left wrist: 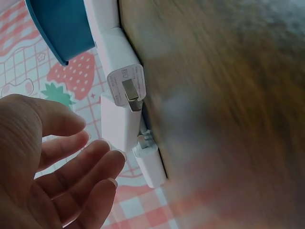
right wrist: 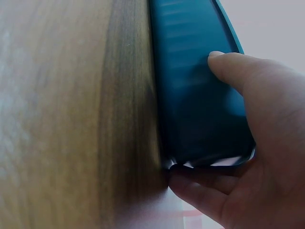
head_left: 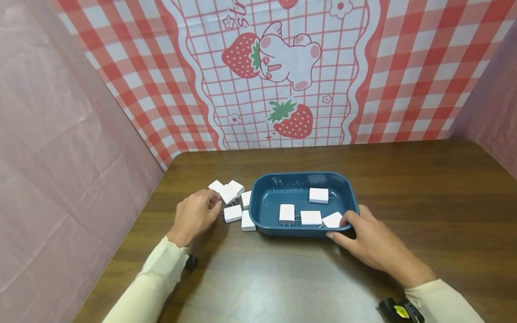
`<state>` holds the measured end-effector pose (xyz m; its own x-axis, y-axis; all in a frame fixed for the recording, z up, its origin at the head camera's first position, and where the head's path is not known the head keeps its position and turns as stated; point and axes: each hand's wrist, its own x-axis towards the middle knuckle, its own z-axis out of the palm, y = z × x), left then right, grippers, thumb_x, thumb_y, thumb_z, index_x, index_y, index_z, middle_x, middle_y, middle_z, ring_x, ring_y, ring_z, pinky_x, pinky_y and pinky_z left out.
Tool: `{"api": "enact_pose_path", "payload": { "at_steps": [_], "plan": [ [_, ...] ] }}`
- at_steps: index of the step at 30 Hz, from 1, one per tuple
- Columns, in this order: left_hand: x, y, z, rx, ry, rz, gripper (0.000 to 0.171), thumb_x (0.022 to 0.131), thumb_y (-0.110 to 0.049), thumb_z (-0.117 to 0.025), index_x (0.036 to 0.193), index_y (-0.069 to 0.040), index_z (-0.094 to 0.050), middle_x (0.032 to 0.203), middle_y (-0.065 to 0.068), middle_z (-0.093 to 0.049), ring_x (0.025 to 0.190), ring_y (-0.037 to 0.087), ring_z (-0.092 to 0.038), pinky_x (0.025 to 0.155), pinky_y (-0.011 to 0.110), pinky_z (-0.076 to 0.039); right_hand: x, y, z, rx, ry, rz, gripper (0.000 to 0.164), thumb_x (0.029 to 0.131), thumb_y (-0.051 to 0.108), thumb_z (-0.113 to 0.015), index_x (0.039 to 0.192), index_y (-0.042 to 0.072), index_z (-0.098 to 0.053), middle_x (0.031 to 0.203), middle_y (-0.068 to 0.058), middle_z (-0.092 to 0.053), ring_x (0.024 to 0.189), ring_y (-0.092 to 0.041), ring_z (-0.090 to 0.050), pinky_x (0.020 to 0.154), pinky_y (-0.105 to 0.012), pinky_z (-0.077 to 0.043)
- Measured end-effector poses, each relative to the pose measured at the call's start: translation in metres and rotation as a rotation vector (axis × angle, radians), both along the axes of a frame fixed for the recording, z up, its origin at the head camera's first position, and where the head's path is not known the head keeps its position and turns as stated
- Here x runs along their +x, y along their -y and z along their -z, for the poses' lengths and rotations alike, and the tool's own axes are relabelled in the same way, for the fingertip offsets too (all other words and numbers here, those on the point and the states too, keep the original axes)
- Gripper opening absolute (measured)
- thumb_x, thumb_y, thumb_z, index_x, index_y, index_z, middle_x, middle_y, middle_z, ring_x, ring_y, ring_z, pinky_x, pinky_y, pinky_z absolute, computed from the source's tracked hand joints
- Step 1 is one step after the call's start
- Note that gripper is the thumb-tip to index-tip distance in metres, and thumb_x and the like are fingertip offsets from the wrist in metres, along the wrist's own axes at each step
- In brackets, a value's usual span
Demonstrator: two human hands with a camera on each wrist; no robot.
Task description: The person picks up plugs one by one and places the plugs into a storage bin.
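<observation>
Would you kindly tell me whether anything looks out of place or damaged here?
Only the strawberry-print cloth stands out: its lettering runs sideways, as though hung turned. The white chargers and blue tray show no visible damage.

In the head view, we find the table (head_left: 242,278) across the lower part of the frame and the cloth (head_left: 291,121) behind it, at the top. A little right of centre, the tray (head_left: 299,232) stands on the table, with four chargers (head_left: 287,212) inside. Directly left of it we see a charger heap (head_left: 233,213). The left hand (head_left: 195,213) is left of this heap; the right hand (head_left: 373,242) is at the tray's lower right corner.
</observation>
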<state>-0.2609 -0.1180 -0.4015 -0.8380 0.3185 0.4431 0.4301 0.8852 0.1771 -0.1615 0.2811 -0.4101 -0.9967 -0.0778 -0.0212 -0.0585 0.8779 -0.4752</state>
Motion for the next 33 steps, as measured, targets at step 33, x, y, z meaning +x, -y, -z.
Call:
{"api": "enact_pose_path", "payload": {
  "at_steps": [33],
  "plan": [
    [-0.025, -0.018, 0.001, -0.120, 0.245, -0.058, 0.054, 0.089, -0.035, -0.073, 0.136, -0.012, -0.060, 0.117, 0.012, -0.061, 0.078, 0.026, -0.061, 0.067, 0.046, -0.053, 0.001, 0.000, 0.000, -0.005, -0.033, -0.001, 0.047, 0.085, 0.059, -0.072, 0.100, 0.015, -0.062, 0.101, -0.013, -0.050, 0.083, -0.027, -0.055, 0.063, -0.038, -0.045]
  ]
}}
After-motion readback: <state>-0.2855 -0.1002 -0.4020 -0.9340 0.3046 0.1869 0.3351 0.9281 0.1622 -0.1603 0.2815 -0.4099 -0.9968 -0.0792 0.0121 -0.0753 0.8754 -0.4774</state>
